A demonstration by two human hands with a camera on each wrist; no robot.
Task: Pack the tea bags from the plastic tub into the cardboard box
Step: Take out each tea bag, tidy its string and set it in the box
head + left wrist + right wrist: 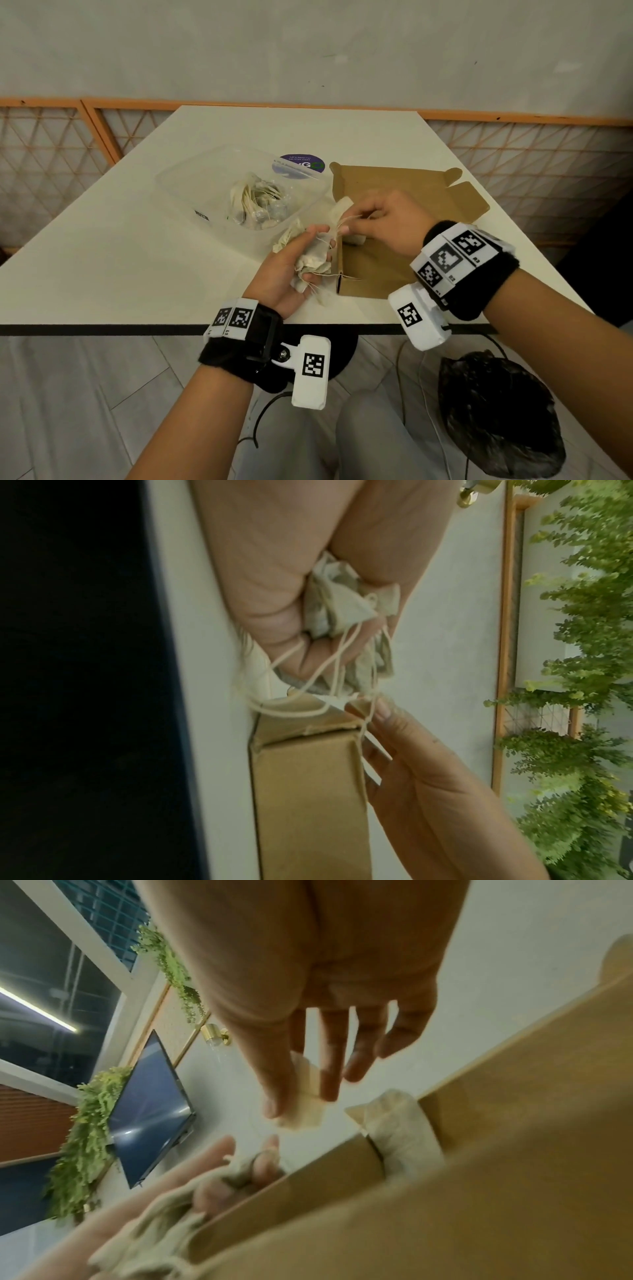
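A white worktop (137, 246) stands before a pale wall with orange lattice panels, and it carries a clear plastic tub (212, 192) and, just beside it on the right, an open cardboard box (394, 212) with its flaps spread. Some tea bags (255, 204) lie in the tub, and one bag leans at the near left corner of the box. The left hand (291, 270) curls its fingers (274, 593) around a crumpled bunch of tea bags (313, 260), just beside the box wall. The right hand (383, 222) is over the box, and its thumb and first fingers (274, 1091) pinch one small pale bag (304, 1107), while the other fingers stay straight. Thin strings (339, 656) run from the bunch to the right hand, and they look tangled. I judge these bags to be very light, soft and easy to tear, so a hard pull on a string may open the paper. It seems better to hold each bag by its body, with a gentle pinch, and to free the strings slowly before laying it in the box.
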